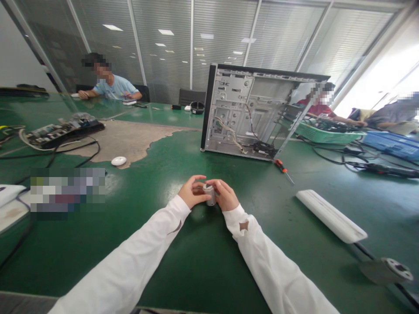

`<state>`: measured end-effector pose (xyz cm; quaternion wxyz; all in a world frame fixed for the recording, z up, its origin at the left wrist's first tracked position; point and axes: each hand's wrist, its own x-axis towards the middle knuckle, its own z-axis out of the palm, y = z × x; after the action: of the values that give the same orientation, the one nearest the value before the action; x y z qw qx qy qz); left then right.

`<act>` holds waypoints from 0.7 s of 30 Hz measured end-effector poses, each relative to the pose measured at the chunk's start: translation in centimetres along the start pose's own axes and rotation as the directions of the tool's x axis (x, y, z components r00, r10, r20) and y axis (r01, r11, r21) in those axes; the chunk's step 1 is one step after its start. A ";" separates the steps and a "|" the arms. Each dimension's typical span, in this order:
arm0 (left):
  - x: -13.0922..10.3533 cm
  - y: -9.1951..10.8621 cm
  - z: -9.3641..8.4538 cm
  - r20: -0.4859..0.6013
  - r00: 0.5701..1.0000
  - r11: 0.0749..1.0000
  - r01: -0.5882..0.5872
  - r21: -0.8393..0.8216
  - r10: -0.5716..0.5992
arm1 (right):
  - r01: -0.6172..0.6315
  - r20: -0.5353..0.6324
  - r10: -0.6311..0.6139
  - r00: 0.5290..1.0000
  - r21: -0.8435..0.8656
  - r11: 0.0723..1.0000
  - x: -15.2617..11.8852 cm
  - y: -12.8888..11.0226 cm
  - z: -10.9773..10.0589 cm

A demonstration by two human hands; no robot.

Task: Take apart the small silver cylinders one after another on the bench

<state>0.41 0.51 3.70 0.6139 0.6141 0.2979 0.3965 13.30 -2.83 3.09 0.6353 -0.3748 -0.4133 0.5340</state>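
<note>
A small grey metal cylinder (209, 195) with a dark detail on its top stands upright between my two hands at the middle of the green table (176, 253). My left hand (194, 192) curls round its left side, thumb along the front and fingers behind. From the right, my right hand (225, 195) closes on it, fingertips at the upper edge. Just beyond, an open computer case (248, 113) stands with bare metal and a few cables showing. An orange and black screwdriver (284, 170) lies by its lower right corner.
A white power strip (330, 216) and a larger grey cylinder (386, 270) are on the right. Green (330, 133) and blue baskets (393, 145) stand behind cables. At left lie electronic parts (62, 131) and a white round object (118, 161). Other people (113, 87) sit across the table.
</note>
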 end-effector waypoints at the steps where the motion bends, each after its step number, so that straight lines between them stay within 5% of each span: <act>1: -0.1 0.2 0.1 0.003 0.999 0.998 -0.043 0.050 0.043 | 0.023 -0.004 -0.023 1.000 0.007 1.000 0.0 -0.1 0.0; 6: -0.6 0.8 0.4 0.024 0.961 0.892 -0.263 0.367 0.274 | -0.007 -0.032 0.013 0.999 0.180 0.984 0.1 -0.5 -0.3; 11: -1.0 1.0 0.1 0.131 0.869 0.577 -0.422 0.699 0.476 | -0.099 -0.064 0.127 0.990 0.332 0.938 0.3 -0.5 -1.2; 16: -1.3 1.1 0.2 0.262 0.773 0.344 -0.522 0.781 0.578 | -0.150 -0.097 0.194 0.976 0.343 0.927 0.3 -0.5 -1.5; 21: -1.3 1.2 0.2 0.255 0.741 0.322 -0.538 0.779 0.621 | -0.143 -0.104 0.186 0.977 0.326 0.934 0.3 -0.6 -1.4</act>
<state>-0.22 -0.80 4.71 0.0608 0.8693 0.2326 0.4319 14.86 -2.68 3.16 0.6665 -0.3360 -0.2460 0.6184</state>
